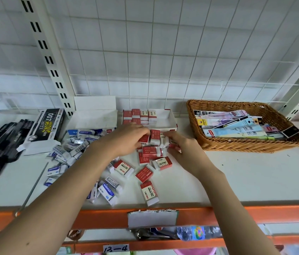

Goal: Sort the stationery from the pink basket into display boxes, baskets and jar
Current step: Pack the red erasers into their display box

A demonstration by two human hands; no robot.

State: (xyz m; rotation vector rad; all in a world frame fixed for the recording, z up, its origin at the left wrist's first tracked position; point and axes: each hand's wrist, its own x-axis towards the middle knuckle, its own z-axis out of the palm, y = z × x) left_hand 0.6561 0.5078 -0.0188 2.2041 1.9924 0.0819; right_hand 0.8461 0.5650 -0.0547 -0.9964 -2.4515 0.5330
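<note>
I am watching both hands working over the loose red erasers (pixel 149 153) heaped on the white shelf (pixel 236 177), just in front of the red-and-white display box (pixel 170 119); my left hand (pixel 126 138) is curling its fingers round a couple of red-sleeved erasers at the top of the heap, thumb underneath; my right hand (pixel 179 146) is cupping the heap from the other side, fingers bent and pinching at erasers there, though exactly how many it is holding I cannot tell; the two hands are nearly meeting over the pile. The display box is already holding rows of red erasers standing along its back and left side, its right part showing bare; more red erasers are lying scattered nearer the shelf's orange edge. Left of them blue erasers (pixel 82 150) are spilling in front of a white display box (pixel 93 116); further left black pens (pixel 1 144) are lying beside a black pen box (pixel 47 126); a wicker basket (pixel 246 144) of flat packets is sitting to the right, well apart from the hands.
</note>
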